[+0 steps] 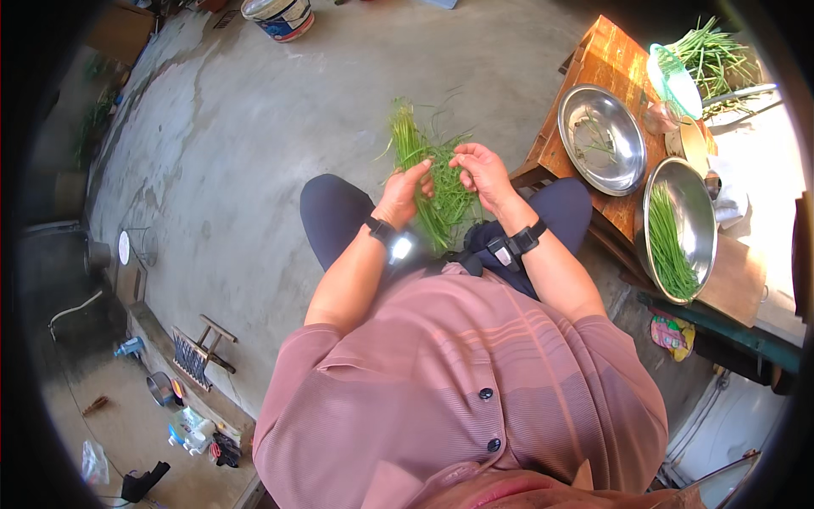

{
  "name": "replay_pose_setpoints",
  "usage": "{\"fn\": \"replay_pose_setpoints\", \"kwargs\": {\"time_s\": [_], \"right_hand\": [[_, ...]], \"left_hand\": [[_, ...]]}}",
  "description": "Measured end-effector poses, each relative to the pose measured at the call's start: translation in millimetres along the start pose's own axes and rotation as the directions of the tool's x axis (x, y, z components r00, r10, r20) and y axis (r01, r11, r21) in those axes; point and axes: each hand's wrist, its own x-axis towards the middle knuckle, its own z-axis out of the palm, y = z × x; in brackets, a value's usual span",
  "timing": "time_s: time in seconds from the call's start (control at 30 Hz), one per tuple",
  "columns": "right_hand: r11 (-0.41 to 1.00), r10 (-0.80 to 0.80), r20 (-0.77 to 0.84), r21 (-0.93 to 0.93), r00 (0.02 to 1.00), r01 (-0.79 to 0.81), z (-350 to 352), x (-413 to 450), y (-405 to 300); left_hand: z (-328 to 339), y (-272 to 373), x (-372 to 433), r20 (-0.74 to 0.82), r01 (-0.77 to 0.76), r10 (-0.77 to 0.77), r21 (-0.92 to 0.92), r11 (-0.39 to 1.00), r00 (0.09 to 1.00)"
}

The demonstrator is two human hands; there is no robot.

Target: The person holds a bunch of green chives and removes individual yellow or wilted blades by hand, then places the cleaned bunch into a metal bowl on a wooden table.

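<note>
My left hand [402, 195] is closed around a bundle of thin green chive-like stalks [407, 137], held between my knees. The pale ends point away from me and the green ends hang toward my lap. Just to the right, my right hand [484, 173] is raised with its thumb and fingers curled close together. Whether a thin strand sits between those fingertips is too small to tell. Below and between both hands lies a loose, tangled heap of green leaf pieces [455, 197]. What the heap rests on is hidden.
At my right stands a wooden table [604, 57] with a steel basin [575, 118] holding a few scraps. Beside it, another steel basin [690, 223] holds sorted green stalks [664, 245]. A green plastic basket [668, 73] stands farther back. A small folding stool [200, 353] is on the left.
</note>
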Motion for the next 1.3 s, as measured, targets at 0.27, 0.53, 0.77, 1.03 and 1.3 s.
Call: {"fn": "replay_pose_setpoints", "kwargs": {"time_s": [0.27,0.53,0.77,1.03,1.3], "right_hand": [[0.995,0.005,0.085,-0.103,0.996,0.004,16,-1,16],[0.963,-0.007,0.067,-0.268,0.998,0.025,2,0,23],[0.99,0.127,-0.006,0.065,0.992,-0.127,-19,-2,-1],[0.982,-0.122,-0.138,-0.158,0.983,0.1,-3,18,-44],[0.901,-0.154,-0.127,-0.425,0.98,0.087,3,42,-49]], "left_hand": [[6,-4,-3,-0.028,-0.002,0.007,0.151,0.989,1.0],[2,-5,4,-0.118,0.002,0.007,0.071,0.997,0.993],[-3,-3,4,0.096,0.048,-0.047,-0.004,0.999,0.994],[5,2,-8,0.158,0.142,-0.154,0.085,0.986,0.975],[3,-1,-8,0.224,0.154,-0.182,0.136,0.979,0.957]]}}
